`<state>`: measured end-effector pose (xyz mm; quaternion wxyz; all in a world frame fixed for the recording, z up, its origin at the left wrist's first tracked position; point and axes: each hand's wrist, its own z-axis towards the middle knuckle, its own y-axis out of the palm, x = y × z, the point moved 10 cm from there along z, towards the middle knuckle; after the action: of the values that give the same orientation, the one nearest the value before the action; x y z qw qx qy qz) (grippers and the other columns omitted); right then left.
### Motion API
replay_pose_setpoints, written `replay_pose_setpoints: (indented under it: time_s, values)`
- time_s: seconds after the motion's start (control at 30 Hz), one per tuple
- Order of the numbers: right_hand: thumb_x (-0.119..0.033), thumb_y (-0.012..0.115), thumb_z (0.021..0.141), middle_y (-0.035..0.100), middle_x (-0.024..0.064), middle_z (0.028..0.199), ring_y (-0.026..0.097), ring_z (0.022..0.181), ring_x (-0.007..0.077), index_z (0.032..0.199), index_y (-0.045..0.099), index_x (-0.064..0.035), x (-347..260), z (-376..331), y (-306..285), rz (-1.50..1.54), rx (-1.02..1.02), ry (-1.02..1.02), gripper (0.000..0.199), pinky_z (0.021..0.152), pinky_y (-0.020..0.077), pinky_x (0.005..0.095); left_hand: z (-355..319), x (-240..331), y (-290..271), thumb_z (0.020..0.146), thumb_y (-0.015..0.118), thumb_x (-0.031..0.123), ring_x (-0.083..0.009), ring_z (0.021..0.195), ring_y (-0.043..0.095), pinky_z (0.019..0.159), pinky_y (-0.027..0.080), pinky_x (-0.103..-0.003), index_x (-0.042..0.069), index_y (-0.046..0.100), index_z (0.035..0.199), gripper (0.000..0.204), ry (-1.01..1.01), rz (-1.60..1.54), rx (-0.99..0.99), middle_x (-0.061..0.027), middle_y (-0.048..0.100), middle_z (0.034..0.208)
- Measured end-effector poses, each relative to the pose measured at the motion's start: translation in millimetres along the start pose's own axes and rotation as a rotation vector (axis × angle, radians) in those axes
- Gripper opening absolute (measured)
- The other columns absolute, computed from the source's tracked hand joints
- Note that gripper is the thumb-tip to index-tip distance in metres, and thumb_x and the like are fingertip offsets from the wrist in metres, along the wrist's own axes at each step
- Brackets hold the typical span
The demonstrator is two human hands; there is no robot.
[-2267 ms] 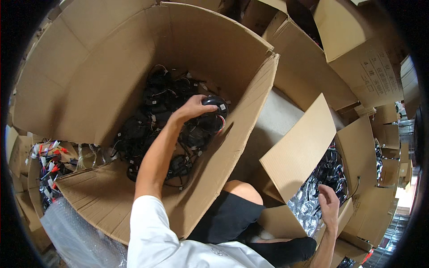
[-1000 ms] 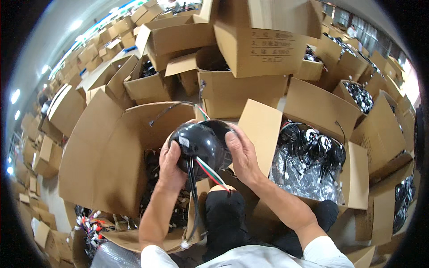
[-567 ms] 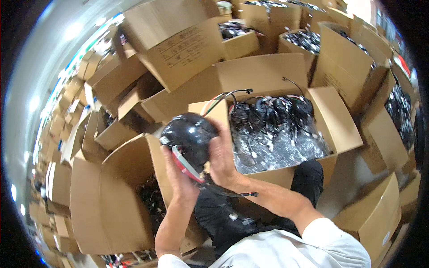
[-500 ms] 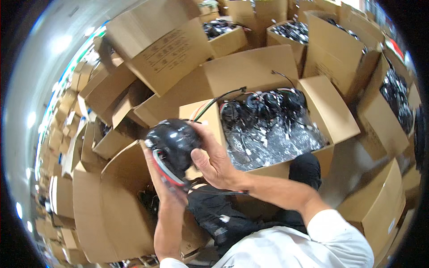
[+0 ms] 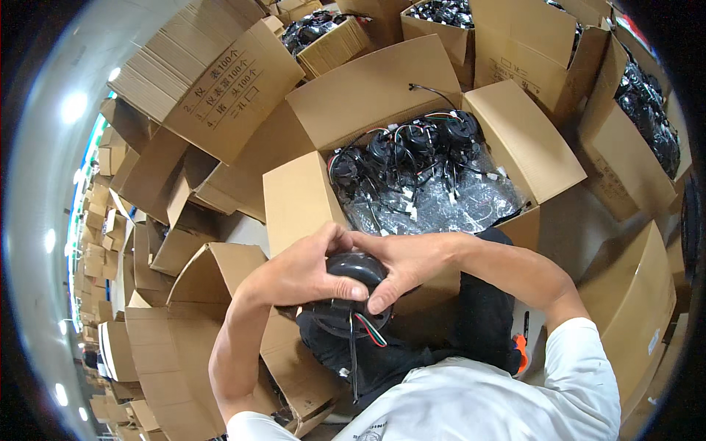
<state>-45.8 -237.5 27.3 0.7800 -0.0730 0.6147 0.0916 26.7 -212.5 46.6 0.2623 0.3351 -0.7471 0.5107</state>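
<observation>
Both my hands grip a round, glossy black housing [image 5: 357,266] above my lap. My left hand [image 5: 305,275] wraps its left side, and my right hand [image 5: 401,264] closes around the right. The thumbs press near each other on the side toward me. Red, green and white wires [image 5: 370,330] and a black cable [image 5: 354,367] hang from the lower side. Just beyond my hands stands an open cardboard box [image 5: 298,200]. A row of similar black housings [image 5: 421,140] lies along its far side, on clear plastic wrapping [image 5: 460,209] with loose wires and white connectors.
An open carton [image 5: 173,360] stands close at my left, another carton [image 5: 625,309] at my right. Behind the middle box are cartons filled with black parts [image 5: 316,28]. A tilted carton [image 5: 220,88] leans at the far left. More boxes [image 5: 640,110] crowd the right.
The housing has moved right and nearer to my lap, and has been turned so its wires hang toward me. My left hand has shifted from beneath it to its side. The view has shifted too.
</observation>
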Motion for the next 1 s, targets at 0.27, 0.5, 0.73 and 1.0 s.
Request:
replay_pose_setpoints:
  time_s: [0.27, 0.5, 0.73, 1.0]
  values:
    - [-0.038, 0.078, 0.086, 0.066, 0.0158, 0.119, 0.066, 0.108, 0.0209, 0.139, 0.046, 0.0063, 72, -27, -68, 0.378, 0.579, 0.31, 0.076, 0.093, 0.0558, 0.037, 10, -110, -104, 0.103, 0.043, 0.06, -0.0279, 0.098, 0.064, 0.094, 0.049, -0.039, 0.0, 0.053, 0.124, 0.065, 0.081, -0.419, 0.755, -0.0081, 0.066, 0.107]
    - [-0.038, 0.076, 0.089, 0.073, 0.0062, 0.101, 0.071, 0.09, 0.0205, 0.11, 0.066, -0.0065, 170, -20, -171, 0.351, 0.966, 0.483, 0.039, 0.083, 0.0571, 0.0423, 43, -91, 111, 0.104, 0.047, 0.054, -0.0306, 0.118, 0.056, 0.107, 0.042, -0.04, -0.009, 0.045, 0.135, 0.07, 0.013, -0.376, -0.304, -0.0269, 0.055, 0.133]
    - [-0.047, 0.071, 0.09, 0.068, 0.0147, 0.118, 0.066, 0.108, 0.0262, 0.125, 0.058, 0.0005, 316, 29, -140, 0.619, 1.037, 0.413, 0.06, 0.095, 0.0522, 0.0472, -95, -123, -5, 0.094, 0.069, 0.038, -0.0356, 0.126, 0.057, 0.107, 0.044, -0.042, -0.005, 0.053, 0.137, 0.062, 0.167, -0.143, 0.241, -0.0232, 0.059, 0.136]
    - [-0.071, 0.054, 0.092, 0.054, 0.0178, 0.142, 0.056, 0.125, 0.0336, 0.147, 0.046, -0.0049, 296, 32, -142, -0.072, 0.77, 0.971, 0.086, 0.1, 0.0486, 0.0533, -368, -373, -54, 0.106, 0.052, 0.029, -0.0213, 0.103, 0.068, 0.09, 0.054, -0.033, -0.004, 0.059, 0.128, 0.039, -0.301, -0.699, 1.333, -0.0142, 0.069, 0.114]
